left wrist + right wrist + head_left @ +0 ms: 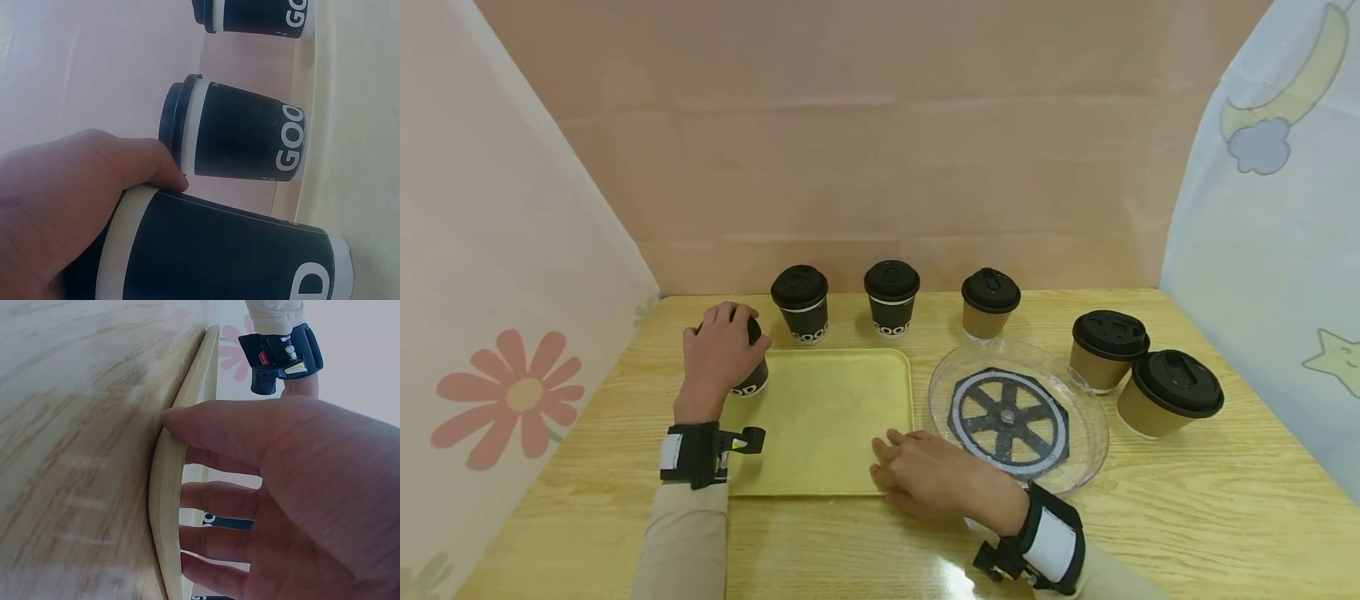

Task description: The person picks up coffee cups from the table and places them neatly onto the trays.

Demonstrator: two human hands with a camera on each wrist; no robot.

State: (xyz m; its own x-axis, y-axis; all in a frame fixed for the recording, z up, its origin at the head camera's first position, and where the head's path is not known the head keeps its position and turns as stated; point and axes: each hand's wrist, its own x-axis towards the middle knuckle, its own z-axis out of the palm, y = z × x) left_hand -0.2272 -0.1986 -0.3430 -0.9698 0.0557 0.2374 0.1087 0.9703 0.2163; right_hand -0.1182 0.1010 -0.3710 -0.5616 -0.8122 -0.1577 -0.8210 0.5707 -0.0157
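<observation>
My left hand (718, 354) grips a black lidded paper cup (225, 250) from above, at the far left corner of a yellow tray (827, 417). Whether the cup's base touches the tray, I cannot tell. At the near right corner, my right hand (928, 475) holds the tray's rim (165, 506), thumb on the outer side and fingers spread over the inner side. Two more black lidded cups stand behind the tray, one at left (805, 321) and one at right (892, 310).
Right of the tray sits a round clear plastic dish (1093, 417) with a dark wheel-like pattern. Brown cups with black lids stand beyond it: one behind (985, 321), one at right (1093, 367) and a wider one (1150, 408). Cloth walls (880, 167) enclose the table.
</observation>
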